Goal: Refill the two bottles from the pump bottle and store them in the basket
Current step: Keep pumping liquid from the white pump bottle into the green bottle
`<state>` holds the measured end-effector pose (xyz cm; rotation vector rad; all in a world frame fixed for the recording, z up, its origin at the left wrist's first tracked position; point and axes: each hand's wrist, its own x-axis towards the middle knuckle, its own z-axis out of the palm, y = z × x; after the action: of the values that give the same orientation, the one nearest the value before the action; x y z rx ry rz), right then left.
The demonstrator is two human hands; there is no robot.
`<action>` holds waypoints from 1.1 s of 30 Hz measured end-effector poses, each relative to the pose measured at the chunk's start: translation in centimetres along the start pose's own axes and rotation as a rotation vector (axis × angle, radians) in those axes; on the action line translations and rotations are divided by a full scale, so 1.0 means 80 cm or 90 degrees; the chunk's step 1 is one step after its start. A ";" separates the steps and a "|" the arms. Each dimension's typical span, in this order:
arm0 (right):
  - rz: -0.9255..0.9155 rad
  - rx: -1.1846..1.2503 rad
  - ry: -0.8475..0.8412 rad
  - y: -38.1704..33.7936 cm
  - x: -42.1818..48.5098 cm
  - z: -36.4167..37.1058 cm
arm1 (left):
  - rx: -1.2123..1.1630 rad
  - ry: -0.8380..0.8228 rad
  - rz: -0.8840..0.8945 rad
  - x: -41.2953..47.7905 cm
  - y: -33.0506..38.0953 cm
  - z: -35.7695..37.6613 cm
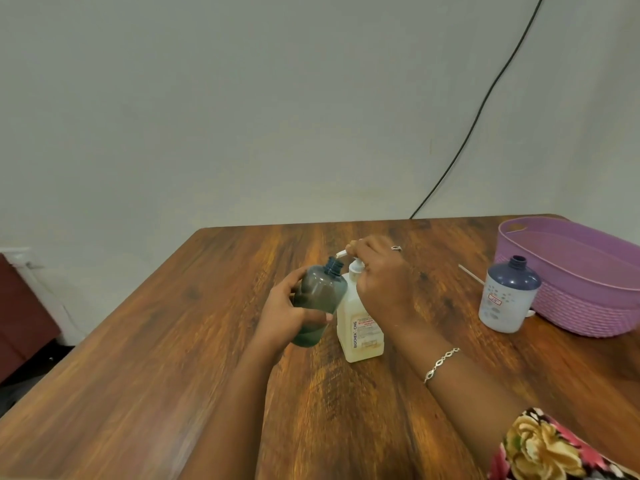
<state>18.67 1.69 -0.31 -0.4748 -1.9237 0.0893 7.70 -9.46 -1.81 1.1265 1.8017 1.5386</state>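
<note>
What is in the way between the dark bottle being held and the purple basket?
The pump bottle and the right hand on it sit right beside the dark bottle. The other bottle stands in front of the basket, whose top is open.

A plain domestic room: wooden table (156, 341), painted wall (242, 98), trailing cable (478, 116).

A wooden table (166, 341) with streaked brown grain fills the near part of the scene. Behind it rises a plain, pale grey-green wall (242, 98). A black cable (485, 102) slants down the wall on the right to the table's far edge. A thin white stick (471, 274) lies on the table, far right. Low at the left edge stands a dark reddish-brown piece of furniture (24, 306).
</note>
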 end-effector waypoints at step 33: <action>0.017 -0.028 -0.024 0.002 0.005 0.003 | -0.019 0.013 -0.026 0.003 -0.003 0.001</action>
<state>18.38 2.05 -0.12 -0.5319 -1.9598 0.0752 7.55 -9.23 -2.04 1.0576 1.7987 1.5530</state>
